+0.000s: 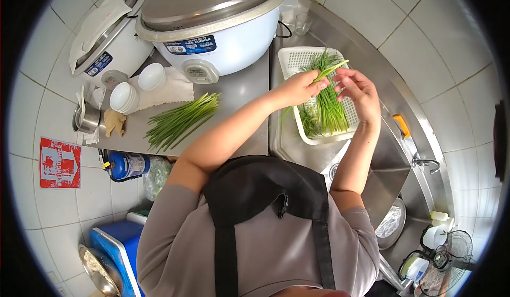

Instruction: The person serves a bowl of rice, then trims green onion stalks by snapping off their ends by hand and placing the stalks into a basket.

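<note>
My left hand (301, 89) is closed round a few chives (332, 69), their pale ends pointing up and to the right. Close to those ends is my right hand (359, 91), its fingers loosely bent and apart, with nothing seen in them. Both hands are over a white perforated basket (286, 59), where a loose bunch of chives (330, 111) lies with thin, tangled leaves around it. Another bunch of chives (183, 121) rests on the steel counter, left of my left forearm.
A large rice cooker (234, 42) stands behind the counter, with a second one (114, 50) to its left. White bowls (124, 98) and ginger (113, 122) sit at the left. The basket stands on the sink's drainboard; a tap (425, 163) and an orange-handled item (402, 125) are at the right.
</note>
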Motion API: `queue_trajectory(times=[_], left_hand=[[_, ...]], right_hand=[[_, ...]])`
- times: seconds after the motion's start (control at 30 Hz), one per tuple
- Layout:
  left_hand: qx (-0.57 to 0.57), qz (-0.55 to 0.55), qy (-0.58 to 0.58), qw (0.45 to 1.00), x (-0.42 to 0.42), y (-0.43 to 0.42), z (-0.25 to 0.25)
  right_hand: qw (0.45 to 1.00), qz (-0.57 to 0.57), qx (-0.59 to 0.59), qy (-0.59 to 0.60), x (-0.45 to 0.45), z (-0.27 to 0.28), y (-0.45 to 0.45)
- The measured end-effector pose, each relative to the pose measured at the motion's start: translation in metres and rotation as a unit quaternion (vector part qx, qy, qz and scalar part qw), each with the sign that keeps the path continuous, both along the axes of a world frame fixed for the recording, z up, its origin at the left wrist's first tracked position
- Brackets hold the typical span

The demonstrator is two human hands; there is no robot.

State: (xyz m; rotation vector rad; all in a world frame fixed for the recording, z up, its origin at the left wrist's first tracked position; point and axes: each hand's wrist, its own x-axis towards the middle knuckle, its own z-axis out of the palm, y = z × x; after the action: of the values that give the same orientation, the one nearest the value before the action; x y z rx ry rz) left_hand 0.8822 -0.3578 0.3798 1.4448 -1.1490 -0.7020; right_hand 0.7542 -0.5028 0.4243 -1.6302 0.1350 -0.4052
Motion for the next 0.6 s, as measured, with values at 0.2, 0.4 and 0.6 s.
queue_trajectory(times=[0.2,0.4,0.6], left_hand=[[-0.003,-0.041,0.138,0.99,-0.004,0.011,0.011],[-0.027,-0.055,0.319,0.946,0.004,0.021,0.013],[-0.052,0.011,0.255,0.966,0.002,0.022,0.013]], right_hand=[[0.999,-0.029,0.017,-0.034,0.025,-0.011,0.016],[0.999,-0.029,-0.008,-0.029,0.031,-0.009,0.022],[0.997,-0.04,-0.051,-0.031,0.033,-0.013,0.023]])
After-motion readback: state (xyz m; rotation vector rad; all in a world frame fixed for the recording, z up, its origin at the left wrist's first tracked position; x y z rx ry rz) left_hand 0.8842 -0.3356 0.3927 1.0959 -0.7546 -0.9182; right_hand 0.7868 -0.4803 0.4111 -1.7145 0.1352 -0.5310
